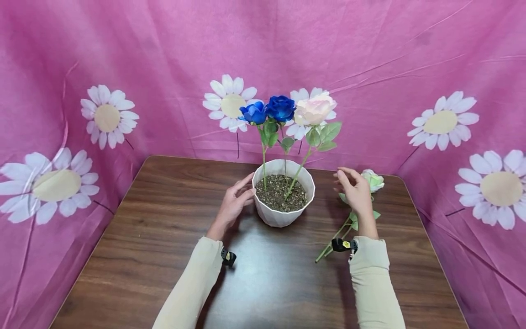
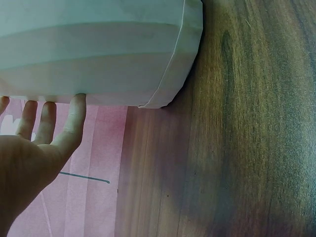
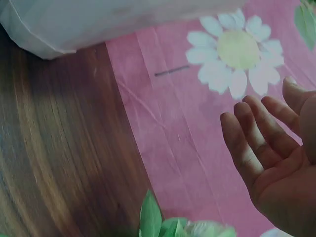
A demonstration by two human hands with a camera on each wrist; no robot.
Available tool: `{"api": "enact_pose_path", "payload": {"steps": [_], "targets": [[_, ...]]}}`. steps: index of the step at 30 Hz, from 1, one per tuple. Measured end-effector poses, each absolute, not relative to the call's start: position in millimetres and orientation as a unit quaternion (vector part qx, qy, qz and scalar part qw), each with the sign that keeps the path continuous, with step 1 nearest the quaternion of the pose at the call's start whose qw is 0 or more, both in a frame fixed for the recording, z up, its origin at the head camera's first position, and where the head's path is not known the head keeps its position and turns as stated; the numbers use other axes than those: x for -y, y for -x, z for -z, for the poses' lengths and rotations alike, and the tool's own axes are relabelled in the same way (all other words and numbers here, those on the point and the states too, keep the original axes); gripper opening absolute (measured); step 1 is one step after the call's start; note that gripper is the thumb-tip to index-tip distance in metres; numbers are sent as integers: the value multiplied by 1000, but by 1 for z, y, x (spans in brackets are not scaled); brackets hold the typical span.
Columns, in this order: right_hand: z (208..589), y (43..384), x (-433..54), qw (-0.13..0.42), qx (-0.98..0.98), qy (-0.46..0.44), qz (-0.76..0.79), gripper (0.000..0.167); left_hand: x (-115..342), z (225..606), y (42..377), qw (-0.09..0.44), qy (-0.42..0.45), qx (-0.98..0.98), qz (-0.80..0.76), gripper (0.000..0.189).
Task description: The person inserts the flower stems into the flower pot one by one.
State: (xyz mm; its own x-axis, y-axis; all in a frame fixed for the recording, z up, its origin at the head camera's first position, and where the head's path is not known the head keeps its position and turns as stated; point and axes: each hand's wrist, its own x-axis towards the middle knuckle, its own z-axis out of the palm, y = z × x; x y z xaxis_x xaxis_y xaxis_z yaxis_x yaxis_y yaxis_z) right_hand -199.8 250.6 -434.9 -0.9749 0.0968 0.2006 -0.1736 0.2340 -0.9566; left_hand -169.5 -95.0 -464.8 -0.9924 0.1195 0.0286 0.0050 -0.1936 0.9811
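A white faceted pot filled with dark soil stands upright on the table. Two blue roses, one in front and one beside it, rise from it along with a pale pink rose. My left hand touches the pot's left side with nearly straight fingertips. To the right of the pot, my right hand is raised with loosely bent fingers and nothing in its grasp. Beneath it lies a greenish-white rose, its leaves partly hidden by the hand; two green stems point toward me.
A brown wood-grain table carries everything. Pink cloth printed with large white daisies hangs behind the table and along both sides. Black camera straps circle both wrists over light sleeves.
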Motion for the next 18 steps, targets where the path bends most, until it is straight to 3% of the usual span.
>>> {"api": "enact_pose_path", "payload": {"steps": [7,13,18], "targets": [[448,190,-279,102,704,50,-701,15,96,466,169,36,-52,-632,-772,53],[455,181,-295,101,667,108,-730,15,96,466,168,39,-51,-634,-771,53],[464,172,-308,58,656,113,-744,15,96,465,169,39,-52,-631,-773,53]]}}
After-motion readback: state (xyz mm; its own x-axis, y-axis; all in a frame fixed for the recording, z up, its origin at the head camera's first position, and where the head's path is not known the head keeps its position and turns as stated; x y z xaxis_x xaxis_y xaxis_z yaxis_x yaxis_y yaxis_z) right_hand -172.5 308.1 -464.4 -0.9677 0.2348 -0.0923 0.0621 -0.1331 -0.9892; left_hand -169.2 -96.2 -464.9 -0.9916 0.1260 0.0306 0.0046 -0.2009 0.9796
